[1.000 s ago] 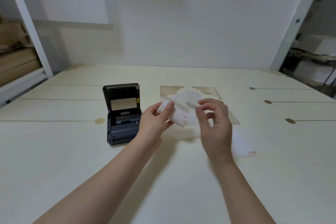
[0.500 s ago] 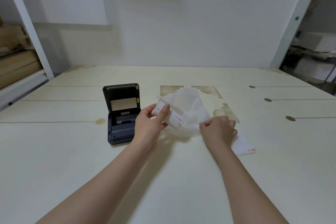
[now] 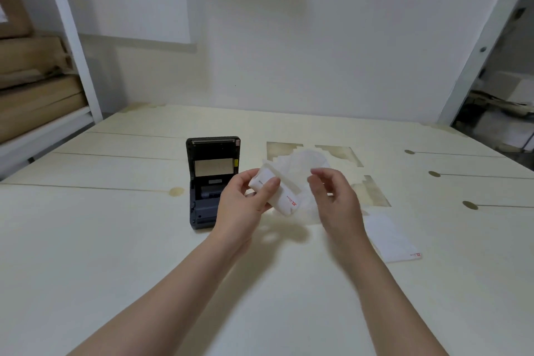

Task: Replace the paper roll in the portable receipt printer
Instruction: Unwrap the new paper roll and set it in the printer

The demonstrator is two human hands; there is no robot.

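Observation:
A dark portable receipt printer (image 3: 208, 182) stands on the pale table (image 3: 115, 240) with its lid open upright and its paper bay showing. Just right of it, my left hand (image 3: 245, 205) grips a white paper roll (image 3: 281, 196) with red print, held above the table. A loose paper tail (image 3: 303, 165) spreads out behind the roll. My right hand (image 3: 332, 196) hovers right of the roll, fingers curled and pinched at the edge of the loose paper; whether it grips the paper I cannot tell.
A white paper slip (image 3: 396, 237) with a red mark lies on the table right of my right arm. Worn brown patches (image 3: 372, 191) mark the tabletop behind my hands. Shelving with cardboard (image 3: 34, 89) stands at the left, a white post (image 3: 476, 46) at the right.
My right hand dropped to the table half a second ago and has risen again to the loose paper beside the roll. The left hand kept the roll near the printer.

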